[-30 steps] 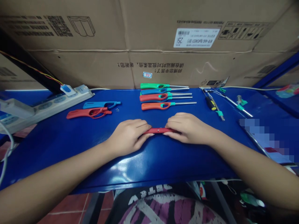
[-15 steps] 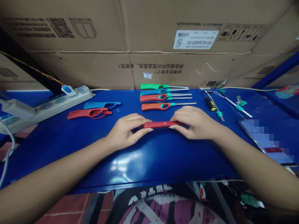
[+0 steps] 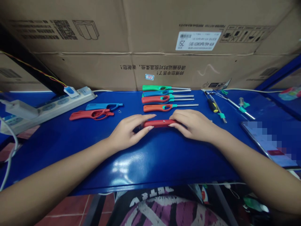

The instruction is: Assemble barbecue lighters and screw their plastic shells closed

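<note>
A red lighter handle (image 3: 158,123) lies level between my two hands, just above the blue table. My right hand (image 3: 194,125) grips its right end between thumb and fingers. At its left end is my left hand (image 3: 129,130), the thumb against the handle and the index finger stretched out above it. Behind them lie several assembled lighters with metal tubes, among them an orange one (image 3: 154,108) and a green one (image 3: 152,88). On the left are a blue handle (image 3: 101,106) and a red handle (image 3: 81,115), with tiny screws (image 3: 119,111) beside them.
A white power strip (image 3: 54,106) with plugs runs along the left. Toward the right lie a black and yellow screwdriver (image 3: 213,106), metal tubes with green parts (image 3: 240,106) and a phone (image 3: 268,144). A cardboard box (image 3: 94,67) stands behind the blue table (image 3: 141,169).
The red handle has tilted slightly, showing more of its side. My left index finger has lifted off its end, and my right hand has shifted slightly.
</note>
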### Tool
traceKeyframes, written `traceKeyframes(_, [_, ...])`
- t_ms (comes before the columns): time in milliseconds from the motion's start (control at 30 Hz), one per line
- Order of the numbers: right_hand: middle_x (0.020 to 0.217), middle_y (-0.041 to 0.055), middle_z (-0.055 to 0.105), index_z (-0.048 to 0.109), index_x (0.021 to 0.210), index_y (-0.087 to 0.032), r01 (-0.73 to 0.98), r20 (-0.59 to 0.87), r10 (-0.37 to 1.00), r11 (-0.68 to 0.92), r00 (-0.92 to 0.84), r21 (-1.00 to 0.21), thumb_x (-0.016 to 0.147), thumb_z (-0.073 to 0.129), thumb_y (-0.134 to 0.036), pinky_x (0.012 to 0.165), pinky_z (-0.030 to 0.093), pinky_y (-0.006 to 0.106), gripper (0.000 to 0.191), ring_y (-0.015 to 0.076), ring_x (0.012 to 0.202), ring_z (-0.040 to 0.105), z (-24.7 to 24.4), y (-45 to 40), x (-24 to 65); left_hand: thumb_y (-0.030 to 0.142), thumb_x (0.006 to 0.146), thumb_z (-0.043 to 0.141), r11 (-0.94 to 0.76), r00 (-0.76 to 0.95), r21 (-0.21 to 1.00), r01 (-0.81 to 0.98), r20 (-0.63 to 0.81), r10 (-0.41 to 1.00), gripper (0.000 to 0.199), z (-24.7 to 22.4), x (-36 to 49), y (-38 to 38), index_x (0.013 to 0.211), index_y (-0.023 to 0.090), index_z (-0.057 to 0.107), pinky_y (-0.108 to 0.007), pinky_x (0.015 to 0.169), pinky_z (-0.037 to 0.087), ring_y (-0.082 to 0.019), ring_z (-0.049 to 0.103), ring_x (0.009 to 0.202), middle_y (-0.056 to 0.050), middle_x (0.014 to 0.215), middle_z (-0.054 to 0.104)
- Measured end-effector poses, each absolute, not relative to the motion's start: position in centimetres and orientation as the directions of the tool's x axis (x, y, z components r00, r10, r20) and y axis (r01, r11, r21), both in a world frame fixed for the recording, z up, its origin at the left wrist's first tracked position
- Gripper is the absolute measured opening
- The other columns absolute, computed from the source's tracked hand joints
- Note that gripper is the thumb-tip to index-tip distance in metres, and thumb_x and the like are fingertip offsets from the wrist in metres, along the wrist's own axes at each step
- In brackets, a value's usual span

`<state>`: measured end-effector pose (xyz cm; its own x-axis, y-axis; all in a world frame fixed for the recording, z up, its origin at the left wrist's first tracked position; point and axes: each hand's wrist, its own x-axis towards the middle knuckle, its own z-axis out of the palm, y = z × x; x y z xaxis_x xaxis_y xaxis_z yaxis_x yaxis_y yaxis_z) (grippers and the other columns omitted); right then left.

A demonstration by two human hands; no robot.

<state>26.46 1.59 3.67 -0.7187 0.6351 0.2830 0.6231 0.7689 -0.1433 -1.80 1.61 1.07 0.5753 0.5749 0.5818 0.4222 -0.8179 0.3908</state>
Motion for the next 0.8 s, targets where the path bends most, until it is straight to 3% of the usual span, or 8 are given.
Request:
traceKeyframes(167, [0.094,0.0064,0.064,0.055,0.095,-0.020,0.716,0.117,0.781,0.612,-0.613,-0.335,0.106,0.037,-0.035,0.068,0.040,0.029,0.026,0.0187,0.080,0.059,3.5,1.2,25.9,0.035,0.095,0.067,-0.845,0.662,0.321,0.427,0.526,0.534,0.048,0.7,-1.8,1.6,0.139,0.018,0.057,-0.027,0.082,0.055,-0.016,0.068,0.089,-0.008,0.105,0.071])
traceKeyframes(333, [0.069,-0.0009,0.057,0.051,0.081,-0.021,0.690,-0.113,0.730,0.567,-0.674,-0.449,0.108,0.030,-0.040,0.060,0.032,0.027,0.039,0.0136,0.059,0.049,4.4,0.6,25.5,0.038,0.095,0.066,-0.893,0.714,0.264,0.365,0.536,0.450,0.034,0.9,-1.8,1.5,0.121,0.016,0.067,-0.027,0.079,0.054,-0.018,0.069,0.087,-0.008,0.101,0.073])
traceKeyframes(433, [0.073,-0.0007,0.062,0.060,0.095,-0.021,0.631,-0.100,0.681,0.599,-0.725,-0.493,0.106,0.034,-0.048,0.060,0.034,0.027,0.039,0.0142,0.062,0.053,4.5,0.5,25.5,0.038,0.096,0.066,-0.891,0.733,0.276,0.360,0.508,0.453,0.026,1.2,-1.7,1.3,0.108,0.015,0.071,-0.026,0.073,0.052,-0.016,0.068,0.078,-0.006,0.091,0.074])
traceKeyframes(567, [0.102,0.0041,0.071,0.063,0.115,-0.021,0.534,0.052,0.604,0.739,-0.796,-0.411,0.104,0.045,-0.047,0.071,0.040,0.028,0.034,0.0178,0.085,0.064,3.8,0.4,25.4,0.037,0.097,0.061,-0.872,0.752,0.288,0.395,0.444,0.487,0.024,1.4,-1.5,1.0,0.095,0.016,0.071,-0.025,0.066,0.047,-0.014,0.064,0.069,-0.003,0.080,0.070])
traceKeyframes(800, [0.091,0.0042,0.069,0.066,0.101,-0.018,0.520,0.128,0.556,0.821,-0.821,-0.235,0.105,0.039,-0.049,0.059,0.034,0.028,0.042,0.0155,0.068,0.060,2.5,-0.6,24.2,0.042,0.100,0.054,-0.894,0.839,0.221,0.389,0.317,0.443,0.028,1.4,-1.4,0.5,0.095,0.018,0.068,-0.028,0.063,0.040,-0.016,0.064,0.068,0.000,0.078,0.068])
